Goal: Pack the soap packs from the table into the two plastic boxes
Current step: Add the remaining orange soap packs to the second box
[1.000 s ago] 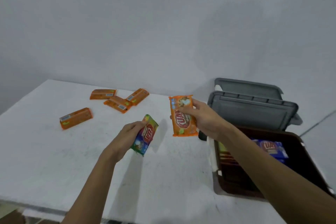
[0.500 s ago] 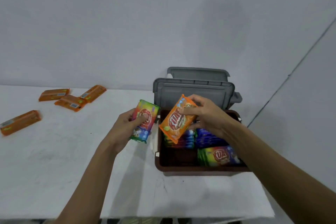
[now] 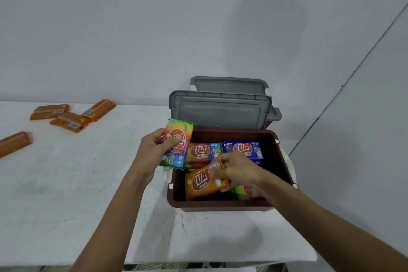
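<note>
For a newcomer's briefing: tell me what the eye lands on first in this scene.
The open brown plastic box at the right end of the white table, holding bright soap packs, draws the eye first. Inside it the right hand pinches an orange soap pack; the left hand grips a rainbow-striped soap pack at its left rim. Four flat orange packs lie far left.

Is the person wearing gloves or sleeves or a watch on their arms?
No. The left hand and right hand are bare, with no gloves. Both forearms are bare too: no sleeves, watch, bracelet or rings show in the picture.
</note>
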Tool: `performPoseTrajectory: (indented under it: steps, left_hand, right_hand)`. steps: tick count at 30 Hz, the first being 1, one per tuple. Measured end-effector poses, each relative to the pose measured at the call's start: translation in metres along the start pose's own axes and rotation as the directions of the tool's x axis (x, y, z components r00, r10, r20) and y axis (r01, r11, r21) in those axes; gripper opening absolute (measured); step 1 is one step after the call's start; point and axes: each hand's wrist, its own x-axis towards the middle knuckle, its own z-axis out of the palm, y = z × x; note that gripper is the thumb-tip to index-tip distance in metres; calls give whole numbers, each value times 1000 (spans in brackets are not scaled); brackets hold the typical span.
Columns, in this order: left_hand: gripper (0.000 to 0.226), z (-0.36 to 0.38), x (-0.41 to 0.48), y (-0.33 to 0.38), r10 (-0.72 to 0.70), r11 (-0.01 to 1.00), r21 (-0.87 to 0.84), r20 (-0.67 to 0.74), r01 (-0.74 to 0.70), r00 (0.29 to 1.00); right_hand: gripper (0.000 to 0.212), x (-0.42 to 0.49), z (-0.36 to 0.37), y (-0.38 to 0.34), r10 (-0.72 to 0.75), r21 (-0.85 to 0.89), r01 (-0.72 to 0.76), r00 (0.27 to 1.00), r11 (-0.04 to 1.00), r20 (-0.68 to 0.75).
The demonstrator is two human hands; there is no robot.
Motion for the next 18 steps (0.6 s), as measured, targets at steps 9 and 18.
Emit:
performPoseTrajectory:
  steps: [9,18]
  left_hand:
    - [37,2,7,-3,-33,999,0,-15,33,999]
    - [33,4,9,-4,-40,999,8,-24,40,999]
  right_hand:
    - [34,31,15,15,88,-155,-85,996,984,13]
    - [48,40,25,10,-14,-692,-29,998,721,-56]
